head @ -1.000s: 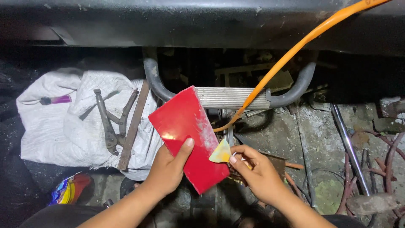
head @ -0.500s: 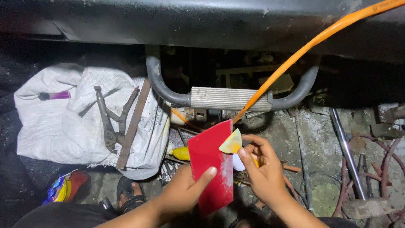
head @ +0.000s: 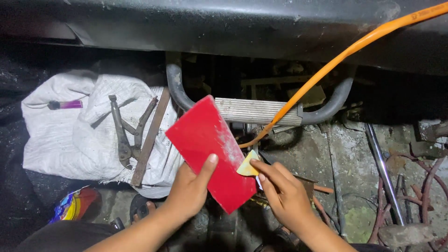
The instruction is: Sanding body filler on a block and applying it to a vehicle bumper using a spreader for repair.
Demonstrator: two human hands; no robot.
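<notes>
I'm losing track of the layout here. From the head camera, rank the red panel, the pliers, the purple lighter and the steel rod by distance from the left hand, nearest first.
1. Red panel: held by the left hand.
2. Pliers: to the left, on the white sack.
3. Purple lighter: far left, at the top of the sack.
4. Steel rod: far right, on the ground.

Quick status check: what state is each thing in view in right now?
Red panel: tilted, held up by the left hand.
Yellow pad: pinched in the right hand, pressed against the panel's edge.
Pliers: open, lying on the white sack.
Flat metal bar: lying beside the pliers.
Orange hose: slack, running down to the step.
</notes>
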